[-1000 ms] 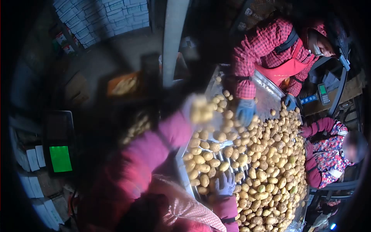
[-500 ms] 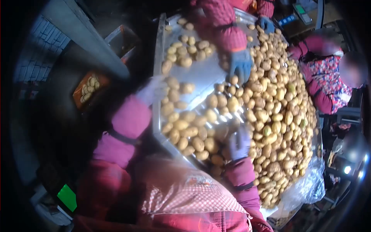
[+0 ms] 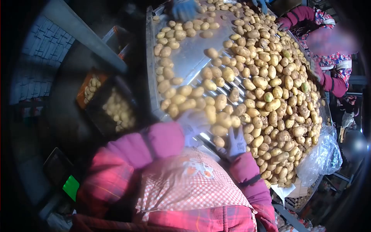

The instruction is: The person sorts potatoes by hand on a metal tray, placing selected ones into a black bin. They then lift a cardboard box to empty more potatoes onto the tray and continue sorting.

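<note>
Both my hands wear pale lavender gloves. My left hand [image 3: 194,124] reaches across the near left corner of the metal sorting table [image 3: 195,56], against the potatoes [image 3: 210,113] there. Motion blurs its fingers, so their grip does not show. My right hand [image 3: 236,143] is a little to the right, beside the slotted part of the table. Its fingers are spread and touch the near potatoes, with none held. A large heap of potatoes [image 3: 274,92] covers the right side, a few of them greenish.
Below the table's left edge are a dark crate of potatoes [image 3: 119,110] and an orange-sided box [image 3: 82,89]. A co-worker's blue gloves [image 3: 184,10] are at the far end. Another person in a floral top [image 3: 324,19] reaches in from the right. Clear plastic [image 3: 320,154] hangs by the heap.
My left hand has come from beyond the table's left edge onto the near potatoes. My right hand has moved slightly nearer me, its fingers now spread. The co-worker's blue glove has drawn back.
</note>
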A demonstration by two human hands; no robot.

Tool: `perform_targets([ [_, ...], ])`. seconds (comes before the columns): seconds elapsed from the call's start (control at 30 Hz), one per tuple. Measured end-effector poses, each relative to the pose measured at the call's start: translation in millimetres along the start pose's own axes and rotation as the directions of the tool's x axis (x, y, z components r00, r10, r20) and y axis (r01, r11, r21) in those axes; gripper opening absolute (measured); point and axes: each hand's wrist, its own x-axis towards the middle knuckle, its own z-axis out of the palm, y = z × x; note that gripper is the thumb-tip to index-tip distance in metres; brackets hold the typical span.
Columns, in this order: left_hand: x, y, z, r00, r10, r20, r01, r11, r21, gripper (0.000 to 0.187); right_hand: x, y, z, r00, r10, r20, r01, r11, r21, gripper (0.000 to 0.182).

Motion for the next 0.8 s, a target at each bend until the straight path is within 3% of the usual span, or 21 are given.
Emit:
perform_targets([
  [0.03, 4, 2, -12, 0.991, -0.063, 0.115, 0.054, 0.996, 0.077, 0.067, 9, 1, 4, 0.995, 0.04, 0.09, -0.046, 0.997, 0.06, 0.089],
  [0.07, 10, 9, -29, 0.966, -0.131, 0.224, 0.107, 0.987, 0.118, 0.063, 17, 2, 11, 0.998, -0.006, 0.064, 0.005, 1.0, 0.012, 0.09],
  [0.1, 12, 6, -30, 0.967, -0.13, 0.22, 0.104, 0.986, 0.128, 0.063, 26, 1, 18, 0.998, -0.055, 0.042, 0.057, 0.998, -0.041, 0.091],
  [0.17, 18, -5, -30, 0.937, -0.301, 0.179, 0.235, 0.919, 0.316, 0.059, 52, -1, 27, 0.997, -0.061, 0.045, 0.063, 0.996, -0.056, 0.091],
  [0.23, 17, -23, -37, 0.945, -0.3, 0.132, 0.24, 0.907, 0.346, 0.052, 76, -11, 23, 0.996, -0.074, 0.056, 0.078, 0.994, -0.075, 0.091],
  [0.3, 18, -34, -45, 0.926, -0.365, 0.093, 0.315, 0.886, 0.341, 0.047, 93, -23, 16, 0.974, -0.012, 0.228, 0.052, 0.984, -0.169, 0.089],
  [0.37, 23, -35, -56, 0.925, -0.372, 0.082, 0.31, 0.86, 0.406, 0.045, 95, -21, 19, 0.988, -0.05, 0.146, 0.066, 0.992, -0.106, 0.079],
  [0.43, 22, -35, -54, 0.925, -0.373, 0.07, 0.3, 0.833, 0.464, 0.042, 87, -11, 9, 0.979, -0.204, -0.005, 0.204, 0.979, 0.018, 0.065],
  [0.47, 17, -38, -43, 0.935, -0.336, -0.115, 0.35, 0.82, 0.453, 0.04, 76, -1, 3, 0.966, -0.187, -0.181, 0.191, 0.981, 0.008, 0.052],
  [0.5, 12, -40, -32, 0.91, -0.288, -0.297, 0.397, 0.809, 0.433, 0.038, 63, 10, -7, 0.893, -0.198, -0.404, 0.163, 0.979, -0.12, 0.046],
  [0.53, 4, -35, -23, 0.885, -0.26, -0.385, 0.403, 0.842, 0.358, 0.038, 56, 16, -37, 0.963, -0.054, -0.264, 0.027, 0.994, -0.104, 0.044],
  [0.57, -4, -26, -19, 0.887, -0.259, -0.382, 0.4, 0.844, 0.356, 0.038, 45, 41, -26, 0.842, -0.092, -0.532, -0.044, 0.97, -0.239, 0.043],
  [0.6, -11, -15, -16, 0.906, -0.235, -0.352, 0.342, 0.896, 0.283, 0.038, 37, 71, -9, 0.824, -0.028, -0.566, -0.205, 0.916, -0.344, 0.053],
  [0.63, -16, -7, -12, 0.924, -0.207, -0.32, 0.28, 0.938, 0.204, 0.039, 35, 71, -6, 0.825, -0.023, -0.564, -0.21, 0.915, -0.344, 0.053],
  [0.7, -17, -1, 4, 0.924, -0.205, -0.324, 0.263, 0.953, 0.147, 0.04, 35, 68, -3, 0.909, 0.112, -0.402, -0.312, 0.822, -0.477, 0.065],
  [0.73, -16, -1, 7, 0.92, -0.208, -0.332, 0.253, 0.963, 0.097, 0.042, 44, 60, -7, 0.929, 0.246, -0.278, -0.352, 0.819, -0.453, 0.073],
  [0.8, -10, -1, 1, 0.916, -0.267, -0.299, 0.304, 0.949, 0.085, 0.043, 65, 42, -13, 0.931, 0.311, -0.189, -0.363, 0.841, -0.402, 0.073],
])
